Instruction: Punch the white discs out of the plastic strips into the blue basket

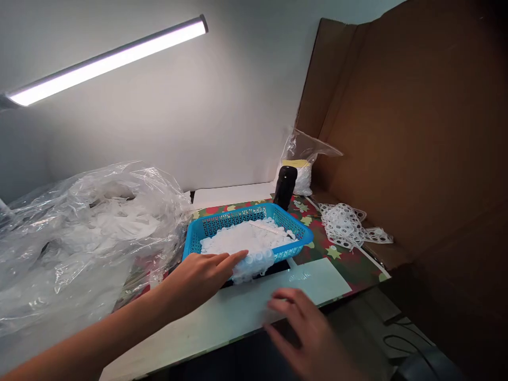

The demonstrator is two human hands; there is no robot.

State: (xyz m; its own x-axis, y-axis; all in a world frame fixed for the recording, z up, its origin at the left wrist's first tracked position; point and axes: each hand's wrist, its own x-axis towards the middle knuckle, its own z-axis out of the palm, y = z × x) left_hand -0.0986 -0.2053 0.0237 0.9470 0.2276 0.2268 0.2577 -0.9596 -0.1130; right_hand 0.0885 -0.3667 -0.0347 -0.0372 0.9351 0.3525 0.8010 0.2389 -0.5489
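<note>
My left hand (pixel 216 269) is at the front rim of a blue plastic basket (pixel 307 235). It grips a translucent plastic piece with round shapes (pixel 254 263), its fingers lying along the top and the thumb hidden. Many small white pieces (pixel 238 238) fill the basket, and a thin pale stick (pixel 265 227) lies on top of them. My right hand (pixel 304 330), blurred by motion, hovers over the table's front edge. Its fingers are curved and apart from the thumb, with nothing visible between them.
Large clear plastic bags (pixel 99 227) cover the left side. A black upright object (pixel 284 186) and a bag of white pieces (pixel 304 177) stand behind the basket. White perforated plastic frames (pixel 343 225) lie on the right beside a tall cardboard wall (pixel 413 132). A lamp (pixel 111 61) hangs above.
</note>
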